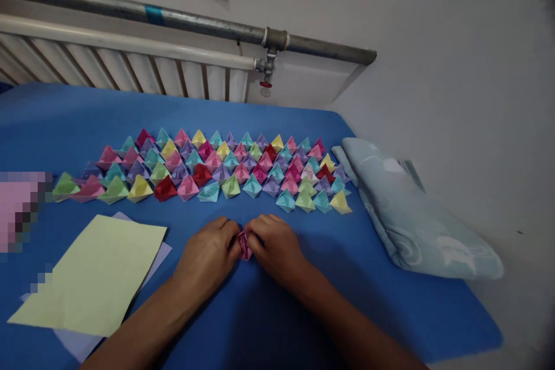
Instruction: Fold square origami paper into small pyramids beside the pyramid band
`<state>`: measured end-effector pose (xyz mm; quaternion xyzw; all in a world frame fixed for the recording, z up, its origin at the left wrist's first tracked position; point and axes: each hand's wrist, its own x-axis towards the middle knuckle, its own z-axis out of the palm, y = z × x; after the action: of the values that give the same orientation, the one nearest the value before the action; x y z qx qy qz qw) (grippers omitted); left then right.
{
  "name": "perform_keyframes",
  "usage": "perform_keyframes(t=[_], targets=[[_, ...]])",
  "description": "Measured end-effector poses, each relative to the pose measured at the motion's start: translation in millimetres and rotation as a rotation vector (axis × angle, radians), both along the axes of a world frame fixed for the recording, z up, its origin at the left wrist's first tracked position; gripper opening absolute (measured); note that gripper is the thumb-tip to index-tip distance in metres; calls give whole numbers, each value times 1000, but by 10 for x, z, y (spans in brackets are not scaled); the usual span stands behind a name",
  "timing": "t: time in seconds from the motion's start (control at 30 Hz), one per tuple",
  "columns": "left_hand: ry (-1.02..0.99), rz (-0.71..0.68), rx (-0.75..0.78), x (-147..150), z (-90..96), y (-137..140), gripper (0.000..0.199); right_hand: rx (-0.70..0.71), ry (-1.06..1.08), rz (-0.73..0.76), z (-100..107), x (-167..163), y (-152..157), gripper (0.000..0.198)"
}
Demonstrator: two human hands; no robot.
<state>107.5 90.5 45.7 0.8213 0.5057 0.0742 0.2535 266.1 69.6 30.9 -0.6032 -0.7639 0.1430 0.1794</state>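
A small pink folded paper boat is pinched between my two hands, low over the blue surface. My left hand grips its left side with thumb and fingers. On its other side, my right hand closes its fingertips on the paper. Both hands cover much of the boat, so its full shape is hidden. Just beyond them stand rows of folded paper boats in many colours, close together.
Pale green paper sheets lie at the left over lilac ones. A folded light-blue cloth rests at the right by the wall. Behind the blue surface are a white radiator, a metal pipe and a valve.
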Motion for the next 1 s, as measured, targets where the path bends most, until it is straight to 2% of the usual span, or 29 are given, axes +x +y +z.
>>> perform_keyframes(t=[0.33,0.47,0.63,0.8,0.9,1.0], targets=[[4,4,-28,4,0,1,15,-4,-18,-40,-11,-33,9,15],[-13,22,-46,-1,3,11,18,0,140,-58,-16,2,4,13],[-36,33,-70,-11,7,20,16,-32,389,-62,13,76,-4,26],[-29,30,-37,-11,-10,20,17,-74,364,-53,11,75,13,21],[-39,40,-16,-14,-40,21,19,-49,347,-54,-9,71,24,19],[-141,60,-48,-41,-70,38,18,1,418,-75,-5,99,26,19]])
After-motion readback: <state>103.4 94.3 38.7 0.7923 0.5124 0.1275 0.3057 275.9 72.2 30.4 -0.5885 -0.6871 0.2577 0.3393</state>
